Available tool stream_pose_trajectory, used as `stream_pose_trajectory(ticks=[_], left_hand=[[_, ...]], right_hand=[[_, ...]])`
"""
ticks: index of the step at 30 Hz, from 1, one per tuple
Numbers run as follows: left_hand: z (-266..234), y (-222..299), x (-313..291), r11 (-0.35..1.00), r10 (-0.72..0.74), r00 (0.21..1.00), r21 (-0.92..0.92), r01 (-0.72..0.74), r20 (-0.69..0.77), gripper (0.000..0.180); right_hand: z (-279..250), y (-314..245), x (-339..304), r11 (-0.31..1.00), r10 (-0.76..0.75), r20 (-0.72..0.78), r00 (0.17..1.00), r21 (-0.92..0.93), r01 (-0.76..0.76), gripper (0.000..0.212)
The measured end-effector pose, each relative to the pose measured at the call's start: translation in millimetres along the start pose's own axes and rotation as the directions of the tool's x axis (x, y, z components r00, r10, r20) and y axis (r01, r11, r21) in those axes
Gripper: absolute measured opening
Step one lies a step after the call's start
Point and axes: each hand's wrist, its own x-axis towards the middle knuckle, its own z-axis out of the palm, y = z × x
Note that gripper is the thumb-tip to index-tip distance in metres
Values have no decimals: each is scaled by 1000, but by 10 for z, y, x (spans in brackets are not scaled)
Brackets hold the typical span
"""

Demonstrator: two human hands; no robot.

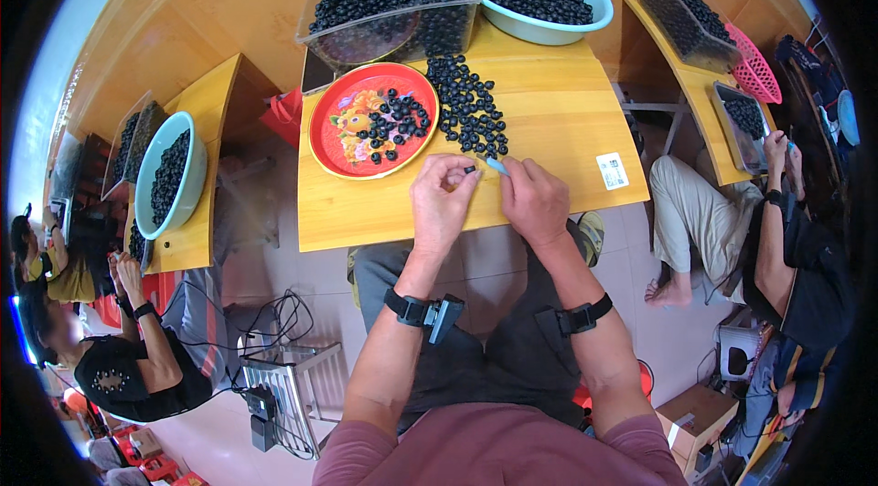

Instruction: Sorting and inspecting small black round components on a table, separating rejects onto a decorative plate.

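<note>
My left hand pinches a small black round piece between thumb and fingertips, above the near part of the yellow table. Beside it, my right hand is closed round a small tool with a light blue handle. The tool's thin tip points at the piece; whether they touch I cannot tell. Loose black pieces of the same kind lie in a patch just beyond my hands. To the left, a red round tray with a yellow rim and a colourful print holds several more.
At the table's far side stand a clear bin and a light blue basin, both heaped with black pieces. A white label is on the table's right. Other people work at side tables to left and right. Cables lie by a metal stool.
</note>
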Motion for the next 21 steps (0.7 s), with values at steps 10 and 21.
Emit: stream_pose_trajectory(ticks=[10,21], left_hand=[[-12,-20,-10,995,-94,996,36,94,-10,21],[-9,-7,19,995,92,995,24,-92,-36,20]], right_hand=[[-13,-22,8,1000,7,6,1000,6,-7,11],[-28,-33,14,1000,2,20,1000,13,-2,10]])
